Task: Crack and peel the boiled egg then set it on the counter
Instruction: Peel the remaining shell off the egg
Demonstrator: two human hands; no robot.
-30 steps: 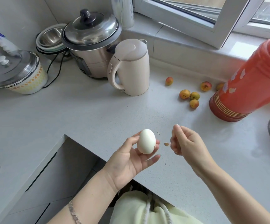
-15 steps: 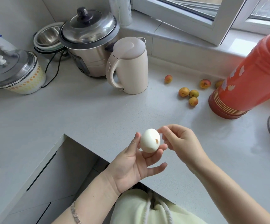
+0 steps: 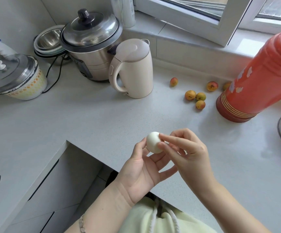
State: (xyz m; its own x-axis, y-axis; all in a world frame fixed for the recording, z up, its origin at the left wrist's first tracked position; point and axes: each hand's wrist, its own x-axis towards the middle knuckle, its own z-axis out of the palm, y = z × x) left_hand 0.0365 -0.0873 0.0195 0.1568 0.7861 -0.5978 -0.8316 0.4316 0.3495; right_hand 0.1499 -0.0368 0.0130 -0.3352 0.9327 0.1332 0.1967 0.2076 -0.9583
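Note:
A white boiled egg (image 3: 152, 141), peeled on every side I can see, sits in the fingertips of my left hand (image 3: 142, 169), held palm up just above the counter's front edge. My right hand (image 3: 186, 151) comes in from the right, and its thumb and forefinger touch the egg's right side. The far side of the egg is hidden behind those fingers. The grey counter (image 3: 102, 118) lies right under both hands.
A cream kettle (image 3: 133, 69) and a steel cooker (image 3: 92, 44) stand at the back. Several small apricots (image 3: 195, 96) lie beside a red thermos (image 3: 260, 78) on the right. A lidded pot (image 3: 13, 78) sits far left. A cabinet gap opens below my left hand.
My right hand, apart from the egg a second ago, moved left and now pinches its right side. The small brown shell fleck seen on the egg is now covered or gone.

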